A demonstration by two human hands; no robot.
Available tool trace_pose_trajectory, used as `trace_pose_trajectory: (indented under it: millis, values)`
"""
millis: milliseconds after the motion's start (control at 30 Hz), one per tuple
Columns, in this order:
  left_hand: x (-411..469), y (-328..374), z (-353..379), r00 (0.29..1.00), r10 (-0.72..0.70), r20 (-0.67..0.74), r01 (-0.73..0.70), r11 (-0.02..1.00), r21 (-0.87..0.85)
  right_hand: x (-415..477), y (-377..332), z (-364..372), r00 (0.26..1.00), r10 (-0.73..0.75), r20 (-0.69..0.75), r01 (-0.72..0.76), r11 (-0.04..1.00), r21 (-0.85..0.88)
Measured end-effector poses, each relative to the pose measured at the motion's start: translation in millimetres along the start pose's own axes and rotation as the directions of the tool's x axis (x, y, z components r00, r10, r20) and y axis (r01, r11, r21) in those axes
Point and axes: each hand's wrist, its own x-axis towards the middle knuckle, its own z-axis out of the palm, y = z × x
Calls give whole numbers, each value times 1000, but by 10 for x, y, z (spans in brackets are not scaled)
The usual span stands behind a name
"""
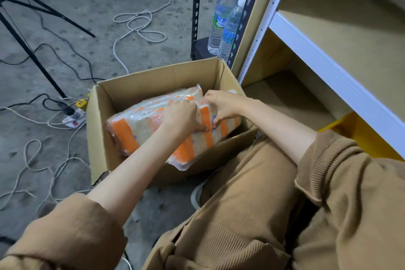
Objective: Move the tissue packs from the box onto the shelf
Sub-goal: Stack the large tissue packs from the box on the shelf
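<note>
An open cardboard box (153, 79) stands on the concrete floor beside the shelf (341, 35). Inside lies a plastic-wrapped bundle of tissue packs (129, 131), beige with orange stripes, tilted against the box's near wall. My left hand (182, 116) grips the top of the bundle near its middle, fingers curled into the wrapping. My right hand (223, 105) pinches the wrapping at the bundle's right end, thumb down on its side. The shelf's tan boards in a white frame lie to the right, with nothing on them in view.
Three water bottles (221, 19) stand on a low black rack (196, 11) behind the box. Cables, a white rope (140, 26) and a power strip (73, 119) lie on the floor at left. Tripod legs (32, 57) stand at far left. My knee is next to the box.
</note>
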Motion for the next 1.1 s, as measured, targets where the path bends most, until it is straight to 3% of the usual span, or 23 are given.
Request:
trace_pose_trajectory:
  millis: [200, 433, 600, 767, 900, 1100]
  values:
    - [-52, -37, 17, 1000, 9, -18, -9, 1000, 6, 62, -1, 46, 1000, 6, 27, -5, 1000, -22]
    - [-91, -30, -74, 987, 101, -122, -105, 994, -23, -66, 4, 34, 990, -18, -140, 22, 999, 30]
    - [-248, -96, -250, 976, 117, -186, -108, 993, 54, -162, -65, -59, 970, -25, -243, 41, 997, 60]
    - [-486, -26, -695, 944, 138, -298, -114, 989, 97, -365, -130, -370, 868, -58, -492, 53, 998, -25]
    - [-627, 228, -1093, 885, 198, -420, -160, 979, 126, -701, -86, -792, 790, -51, -611, 36, 999, -37]
    - [-627, 843, -1658, 715, 387, -583, -343, 920, 190, -1504, 228, -1476, 665, 20, -747, -129, 988, -88]
